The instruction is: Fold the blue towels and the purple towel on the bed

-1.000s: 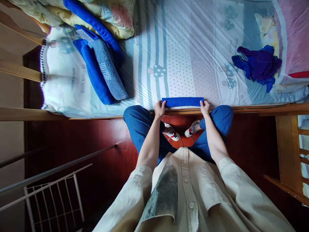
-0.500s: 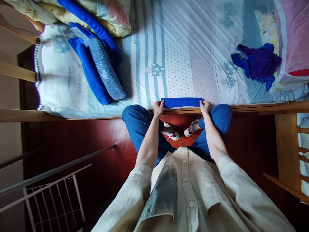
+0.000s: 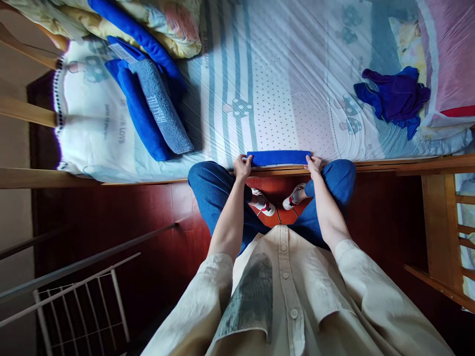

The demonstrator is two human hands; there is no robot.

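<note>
A blue towel point(image 3: 279, 157), folded into a long narrow strip, lies along the near edge of the bed. My left hand point(image 3: 243, 166) pinches its left end between thumb and fingers. At the opposite end, my right hand point(image 3: 313, 164) grips the corner in the same way. The strip looks flat and straight between them. Left of my knee lie folded blue towels point(image 3: 143, 118) and a rolled grey-blue towel point(image 3: 165, 111) with white lettering on it. Crumpled purple and blue cloths point(image 3: 399, 96) rest in a heap on the right side of the bed.
The bed point(image 3: 274, 113) has a patterned sheet and a wooden edge at my knees. A yellow quilt point(image 3: 185, 29) is bunched at the far left, and a pink bundle point(image 3: 454, 59) sits at the far right. A white metal rack point(image 3: 81, 311) stands on the floor at lower left.
Both hands keep hold of the towel's ends, and it stays in nearly the same place. The fingers of my right hand have shifted slightly at its end.
</note>
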